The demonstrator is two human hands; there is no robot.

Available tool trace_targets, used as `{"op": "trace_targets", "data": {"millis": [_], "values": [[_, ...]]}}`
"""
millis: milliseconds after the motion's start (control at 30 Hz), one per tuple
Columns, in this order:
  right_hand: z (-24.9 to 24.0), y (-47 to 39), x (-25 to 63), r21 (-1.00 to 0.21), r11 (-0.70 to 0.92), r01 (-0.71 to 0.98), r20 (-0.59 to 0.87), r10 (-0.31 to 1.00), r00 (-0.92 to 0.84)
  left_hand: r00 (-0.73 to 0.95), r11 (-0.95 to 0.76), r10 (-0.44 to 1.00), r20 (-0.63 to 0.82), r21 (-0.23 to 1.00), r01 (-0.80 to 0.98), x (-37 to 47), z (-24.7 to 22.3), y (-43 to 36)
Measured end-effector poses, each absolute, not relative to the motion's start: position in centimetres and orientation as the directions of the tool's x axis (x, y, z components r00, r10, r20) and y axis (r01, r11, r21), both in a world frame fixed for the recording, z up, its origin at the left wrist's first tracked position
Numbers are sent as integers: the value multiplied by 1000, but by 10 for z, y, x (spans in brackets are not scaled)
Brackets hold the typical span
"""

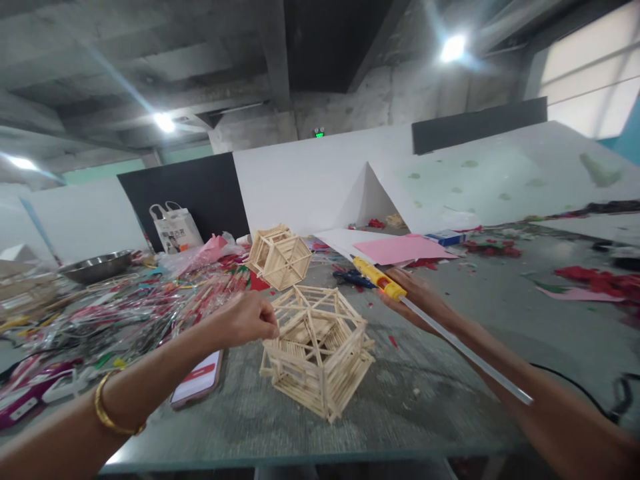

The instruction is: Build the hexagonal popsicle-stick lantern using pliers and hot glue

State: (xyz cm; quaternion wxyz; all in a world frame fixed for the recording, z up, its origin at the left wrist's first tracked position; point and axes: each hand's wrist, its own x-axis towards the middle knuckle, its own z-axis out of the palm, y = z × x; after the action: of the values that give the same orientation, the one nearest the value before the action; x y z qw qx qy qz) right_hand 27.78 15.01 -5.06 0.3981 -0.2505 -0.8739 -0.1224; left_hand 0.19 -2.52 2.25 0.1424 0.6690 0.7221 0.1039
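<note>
Table (400, 437): grey, littered.
Phone (200, 381): near left, partly hidden by the left forearm.
Black cord (575, 383): near right, clear of the working spot.
Stick frame (326, 390): near middle, upright, open-topped side up, presumably so its upper bars stay within reach of both hands.
Left hand (250, 320): fingers curled together at the frame's left rim, perhaps steadying it; whether they pinch a stick cannot be told.
Right hand (413, 293): clamped around a yellow glue gun (379, 277), nozzle pointing far left; the clear glue stick (465, 348) trails back over the forearm, likely for feeding.
Second stick frame (283, 259): just beyond, tilted, obstructing the far side.
Wrapped stems (173, 313): heaped left, crowding that side.
Pink sheet (405, 249): far right of middle.
Steel bowl (97, 268); tote bag (177, 230): far left.
</note>
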Motion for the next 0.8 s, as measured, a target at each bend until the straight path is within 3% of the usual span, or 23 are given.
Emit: {"op": "trace_targets", "data": {"millis": [800], "values": [[-56, 156, 278, -26, 843, 538, 734, 382, -562, -49, 38, 998, 30, 289, 956, 1, 16, -28]]}}
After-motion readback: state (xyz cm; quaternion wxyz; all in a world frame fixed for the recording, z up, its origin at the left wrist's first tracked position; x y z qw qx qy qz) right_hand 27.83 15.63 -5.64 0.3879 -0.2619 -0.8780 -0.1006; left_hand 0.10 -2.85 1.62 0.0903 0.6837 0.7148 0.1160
